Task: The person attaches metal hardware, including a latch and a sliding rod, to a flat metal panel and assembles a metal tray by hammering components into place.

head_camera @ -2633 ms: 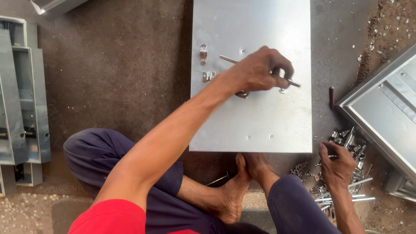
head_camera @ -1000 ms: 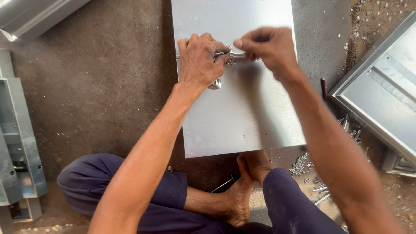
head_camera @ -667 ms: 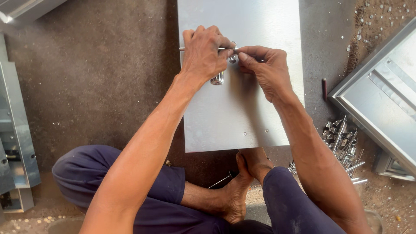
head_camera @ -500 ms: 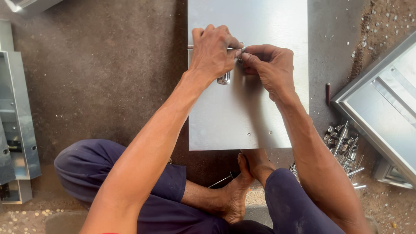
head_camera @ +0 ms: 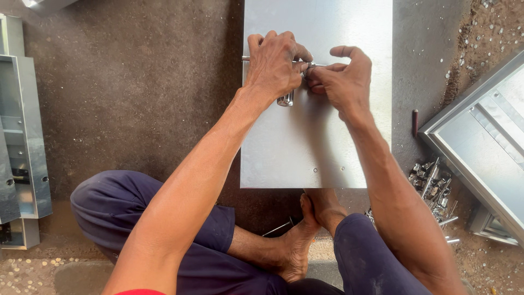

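Here a person sits on the floor (head_camera: pixel 136 82) with a flat grey metal panel (head_camera: pixel 316 142) lying just in front of their bare feet. The left hand (head_camera: pixel 273 65) rests on the panel's upper part, its grip curled down over a thin metal rod (head_camera: pixel 246 58), whose end pokes out past the panel's left edge. A small shiny bracket (head_camera: pixel 286 100) shows on the panel just under this hand. The right hand (head_camera: pixel 343 79) sits beside the left, touching it, its thumb and fingers pinched narrow on a small metal piece (head_camera: pixel 307 69) at the rod, too tiny to make out.

To the right of the panel, on the ground, lies a loose heap of silvery metal fittings (head_camera: pixel 432 183), beside a large grey metal tray (head_camera: pixel 486 147). Grey metal frames (head_camera: pixel 24 136) lie along the far left.
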